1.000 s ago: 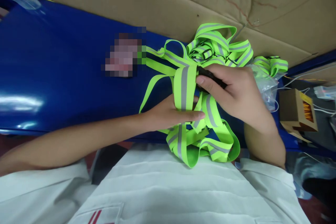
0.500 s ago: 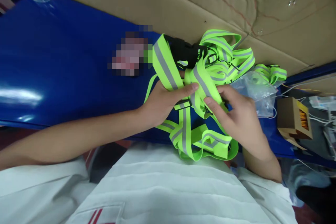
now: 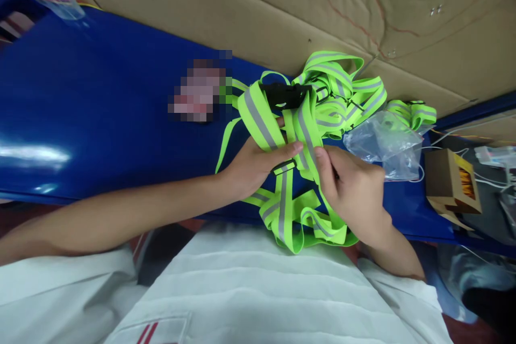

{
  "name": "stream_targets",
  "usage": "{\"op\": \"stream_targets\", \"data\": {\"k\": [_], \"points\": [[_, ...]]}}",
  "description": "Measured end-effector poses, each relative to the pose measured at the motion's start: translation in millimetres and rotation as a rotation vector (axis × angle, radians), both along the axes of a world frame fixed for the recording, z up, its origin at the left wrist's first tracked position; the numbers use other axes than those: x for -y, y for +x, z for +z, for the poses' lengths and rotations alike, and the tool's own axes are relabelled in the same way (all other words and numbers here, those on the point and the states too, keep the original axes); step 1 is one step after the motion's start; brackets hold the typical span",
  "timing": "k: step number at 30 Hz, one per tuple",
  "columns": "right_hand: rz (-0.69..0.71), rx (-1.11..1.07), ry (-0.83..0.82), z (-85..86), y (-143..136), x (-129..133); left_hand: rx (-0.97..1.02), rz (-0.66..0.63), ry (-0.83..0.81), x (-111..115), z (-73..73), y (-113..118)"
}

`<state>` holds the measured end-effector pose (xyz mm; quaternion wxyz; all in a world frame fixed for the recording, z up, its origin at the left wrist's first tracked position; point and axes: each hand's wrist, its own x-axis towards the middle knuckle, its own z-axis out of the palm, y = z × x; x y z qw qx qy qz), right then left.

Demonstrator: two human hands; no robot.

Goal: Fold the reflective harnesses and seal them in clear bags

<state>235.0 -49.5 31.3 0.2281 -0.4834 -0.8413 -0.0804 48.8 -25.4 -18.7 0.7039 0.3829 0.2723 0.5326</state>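
- Strap harness [image 3: 300,131], neon green with grey reflective stripe, held in both hands over near edge of blue table [image 3: 100,118], centre-right of view.
- Left hand [image 3: 252,164]: fingers curled, thumb on top, pinching one strap band where it crosses small black slider [image 3: 283,165]; grasping, not released.
- Right hand [image 3: 350,191]: thumb and forefinger pinched on neighbouring strap band just right of left thumb; remaining fingers clenched into palm.
- Thumbs nearly touching, straps between them.
- Black buckle [image 3: 284,95] at far end of held loop, lifted above hands, straps running from it down to both grips.
- Loose lower loops of same harness hanging off near table edge, resting against white garment [image 3: 258,290] at lap.
- Pile of more green straps [image 3: 342,83] on table, far and right of hands, touching held harness; cannot tell whether joined to it.
- Clear plastic bag [image 3: 385,142] crumpled just right of pile, near right hand but apart.
- Small cardboard box [image 3: 453,180] further right, beyond table edge, thin wires beside it.
- Brown cardboard sheet [image 3: 282,5] along far side of table.
- Blurred patch on tabletop left of buckle, unreadable.
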Motion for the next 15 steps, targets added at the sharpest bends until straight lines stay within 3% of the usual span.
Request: {"op": "stream_targets", "data": {"k": [7, 10, 12, 15], "points": [[-0.068, 0.250, 0.165, -8.2, -10, -1, -0.084, 0.003, -0.002, 0, -5.6, 0], [0.027, 0.344, 0.127, -4.8, -6, -5, -0.162, 0.034, -0.023, 1, -2.9, -1], [0.104, 0.287, 0.016, 2.8, 2, -7, -0.175, 0.026, -0.047, 2, -0.3, -2], [0.073, 0.017, -0.017, 21.3, 13, -11, -0.230, 0.002, -0.017, 2, 2.9, -5]]}}
